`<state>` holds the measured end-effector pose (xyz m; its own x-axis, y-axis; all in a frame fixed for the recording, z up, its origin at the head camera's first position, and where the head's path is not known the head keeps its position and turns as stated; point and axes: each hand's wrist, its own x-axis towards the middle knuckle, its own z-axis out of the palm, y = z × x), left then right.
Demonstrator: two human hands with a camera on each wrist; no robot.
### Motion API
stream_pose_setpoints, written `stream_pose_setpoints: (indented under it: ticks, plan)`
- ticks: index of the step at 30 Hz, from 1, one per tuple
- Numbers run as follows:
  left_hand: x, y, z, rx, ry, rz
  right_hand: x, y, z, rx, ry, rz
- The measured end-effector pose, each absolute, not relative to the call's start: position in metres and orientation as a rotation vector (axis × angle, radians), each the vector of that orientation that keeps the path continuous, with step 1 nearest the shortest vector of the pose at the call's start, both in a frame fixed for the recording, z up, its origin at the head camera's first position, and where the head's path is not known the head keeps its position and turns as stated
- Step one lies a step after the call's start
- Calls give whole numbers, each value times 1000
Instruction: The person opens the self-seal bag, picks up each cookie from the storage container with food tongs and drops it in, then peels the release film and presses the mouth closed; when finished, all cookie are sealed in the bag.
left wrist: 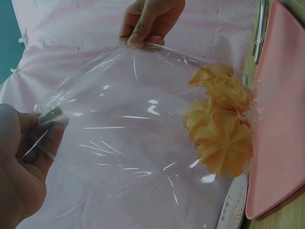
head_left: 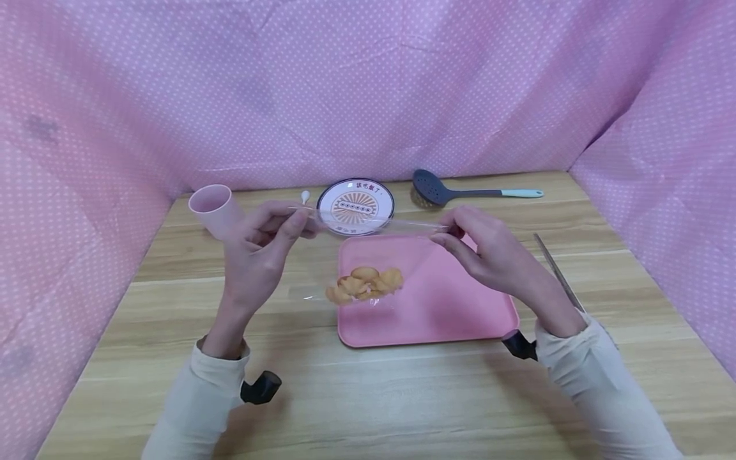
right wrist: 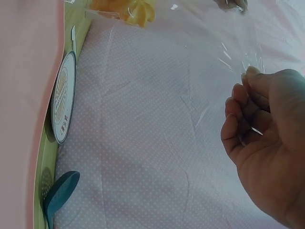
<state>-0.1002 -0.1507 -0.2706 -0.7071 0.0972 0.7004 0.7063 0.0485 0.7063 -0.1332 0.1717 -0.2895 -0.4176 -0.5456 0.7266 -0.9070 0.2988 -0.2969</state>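
Head view, left to right: a smooth pink plastic cup (head_left: 210, 209) lies tilted on the wooden counter (head_left: 368, 396), whose pale grain runs in long planks. Just right of it sits a small white spoon-like piece (head_left: 305, 196), then a round plate (head_left: 355, 206) with a dark rim and an orange sunburst print. Beside that lies a dark grey slotted spoon (head_left: 432, 187) with a pale blue handle end. A thin metal tool (head_left: 558, 271) rests at the far right; I cannot tell what it is. Pink cloth with white dots (head_left: 368, 89) walls in the counter on three sides.

My left hand (head_left: 261, 246) pinches one top corner of a clear, crinkly plastic bag (left wrist: 143, 138) between thumb and fingertips (left wrist: 45, 119), the other fingers loosely curled. The bag hangs stretched between my hands, glossy with creases, above the near left part of a flat pink tray (head_left: 448, 306) with rounded corners. In its bottom sit several golden swirl-shaped cookies (left wrist: 221, 121) with ridged petals, bunched together over the tray's left side.

My right hand (head_left: 489, 252) grips the opposite top corner, thumb and curled fingers (right wrist: 238, 119) closed on the film. Cream sleeves cover both wrists.
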Motion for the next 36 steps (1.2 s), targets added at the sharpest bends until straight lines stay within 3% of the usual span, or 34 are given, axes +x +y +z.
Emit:
stream_pose_setpoints:
  ticks: [36]
  plan:
    - [-71,-250,-299,-1050,-1467,-2070,-113,83,-315,1542,-2081,1434]
